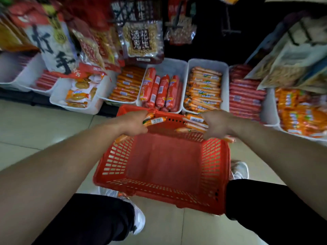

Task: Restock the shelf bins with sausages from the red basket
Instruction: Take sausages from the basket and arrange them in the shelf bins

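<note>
We look down along our two bare arms, which reach forward over a red basket (215, 167) set low between our legs above the tiled floor (44, 124). Our left hand (131, 123) has its fingers curled round a few thin orange sausages (154, 120), whose ends stick out past the fingers to the right. Our right hand (218, 125) has its fingers wrapped round a thicker sausage bundle (194, 124), which points left toward the other hand. Both handfuls are over the far rim of the basket, near each other but apart.

Just beyond the fingers runs a row of white shelf bins (190, 68). Straight ahead, between the two hands, one bin holds thick red sausages (160, 91). Beyond the right fingers, a bin is packed with orange sticks (203, 87) like those we hold. Beyond the left fingers lies another bin of orange packs (127, 85). Bags of peanuts (141, 39) hang above the bins. Much of the shelf is blurred.
</note>
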`<action>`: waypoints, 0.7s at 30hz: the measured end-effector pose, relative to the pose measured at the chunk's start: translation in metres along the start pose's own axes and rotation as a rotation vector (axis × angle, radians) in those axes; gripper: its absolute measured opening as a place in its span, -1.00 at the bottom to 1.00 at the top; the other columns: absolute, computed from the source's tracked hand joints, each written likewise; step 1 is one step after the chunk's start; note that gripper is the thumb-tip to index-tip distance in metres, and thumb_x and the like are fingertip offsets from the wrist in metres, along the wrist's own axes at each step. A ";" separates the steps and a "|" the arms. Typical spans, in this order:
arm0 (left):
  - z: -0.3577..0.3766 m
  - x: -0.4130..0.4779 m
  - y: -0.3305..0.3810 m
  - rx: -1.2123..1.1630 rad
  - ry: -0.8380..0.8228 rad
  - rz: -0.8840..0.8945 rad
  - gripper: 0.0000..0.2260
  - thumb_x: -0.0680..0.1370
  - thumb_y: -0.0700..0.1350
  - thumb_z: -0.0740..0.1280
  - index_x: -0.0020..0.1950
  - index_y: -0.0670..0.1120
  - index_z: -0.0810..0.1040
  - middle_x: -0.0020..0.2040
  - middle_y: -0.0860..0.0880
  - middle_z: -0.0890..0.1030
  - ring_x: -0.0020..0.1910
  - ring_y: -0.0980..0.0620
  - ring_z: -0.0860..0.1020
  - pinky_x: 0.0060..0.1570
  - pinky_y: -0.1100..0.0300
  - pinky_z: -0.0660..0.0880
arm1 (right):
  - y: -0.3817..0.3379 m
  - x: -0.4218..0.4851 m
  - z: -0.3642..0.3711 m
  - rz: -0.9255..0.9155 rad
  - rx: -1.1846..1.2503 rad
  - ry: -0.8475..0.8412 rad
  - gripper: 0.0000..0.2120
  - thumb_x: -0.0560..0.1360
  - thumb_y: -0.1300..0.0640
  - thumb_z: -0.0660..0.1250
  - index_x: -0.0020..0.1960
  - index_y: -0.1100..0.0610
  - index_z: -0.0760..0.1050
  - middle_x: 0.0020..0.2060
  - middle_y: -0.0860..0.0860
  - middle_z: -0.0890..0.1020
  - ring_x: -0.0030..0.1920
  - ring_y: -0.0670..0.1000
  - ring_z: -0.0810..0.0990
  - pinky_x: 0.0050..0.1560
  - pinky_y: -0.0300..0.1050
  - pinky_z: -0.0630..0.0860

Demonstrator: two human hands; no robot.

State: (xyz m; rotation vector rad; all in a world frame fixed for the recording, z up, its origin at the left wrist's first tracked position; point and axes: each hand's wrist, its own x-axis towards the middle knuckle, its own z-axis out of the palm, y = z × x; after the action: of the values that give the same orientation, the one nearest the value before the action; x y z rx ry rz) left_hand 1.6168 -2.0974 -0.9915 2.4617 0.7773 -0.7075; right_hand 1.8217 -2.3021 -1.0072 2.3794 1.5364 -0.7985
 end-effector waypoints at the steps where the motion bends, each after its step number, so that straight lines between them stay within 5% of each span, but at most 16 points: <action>1: -0.011 -0.003 0.005 0.018 0.011 0.013 -0.54 0.53 -0.06 0.40 0.38 -0.12 0.37 0.32 -0.15 0.51 0.24 -0.12 0.51 0.13 0.11 0.46 | 0.008 -0.006 -0.017 0.010 -0.029 0.027 -0.41 0.30 -0.10 0.53 0.23 0.13 0.46 0.06 0.09 0.62 0.04 0.15 0.59 -0.03 -0.01 0.55; 6: -0.037 -0.006 0.025 0.059 0.034 0.049 -0.43 0.60 -0.06 0.35 0.54 -0.17 0.21 0.49 -0.17 0.36 0.42 -0.15 0.38 0.32 0.04 0.38 | 0.050 -0.006 -0.062 0.087 -0.069 0.074 -0.51 0.30 -0.08 0.53 0.10 0.11 0.46 -0.11 0.07 0.60 -0.11 0.13 0.58 -0.12 0.01 0.57; 11: -0.040 0.032 0.029 0.042 0.010 0.062 -0.49 0.59 -0.04 0.36 0.48 -0.11 0.28 0.38 -0.11 0.46 0.22 -0.06 0.47 0.08 0.13 0.40 | 0.080 0.028 -0.056 0.127 -0.034 0.072 -0.50 0.31 -0.09 0.55 0.08 0.06 0.40 -0.04 0.04 0.58 -0.06 0.10 0.56 -0.04 -0.01 0.56; 16: -0.038 0.074 0.025 0.035 -0.007 0.032 -0.37 0.59 -0.02 0.35 0.58 -0.02 0.15 0.39 -0.09 0.45 0.14 -0.02 0.47 0.02 0.15 0.39 | 0.097 0.088 -0.036 0.134 0.055 0.069 -0.45 0.37 -0.04 0.52 0.26 0.12 0.43 -0.24 -0.08 0.49 -0.24 -0.04 0.49 -0.32 -0.13 0.38; 21: -0.025 0.099 0.015 0.032 -0.059 0.015 -0.41 0.56 0.01 0.38 0.53 0.04 0.21 0.41 -0.04 0.45 0.29 -0.05 0.47 0.28 0.02 0.45 | 0.110 0.140 -0.017 0.150 0.092 0.048 -0.36 0.40 -0.09 0.50 0.37 0.10 0.37 0.07 0.00 0.56 -0.03 0.05 0.49 -0.13 -0.11 0.38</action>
State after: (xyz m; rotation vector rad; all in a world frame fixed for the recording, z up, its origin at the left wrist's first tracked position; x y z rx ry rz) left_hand 1.7045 -2.0559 -1.0273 2.4612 0.7292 -0.7891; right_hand 1.9694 -2.2338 -1.0817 2.5615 1.3452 -0.8004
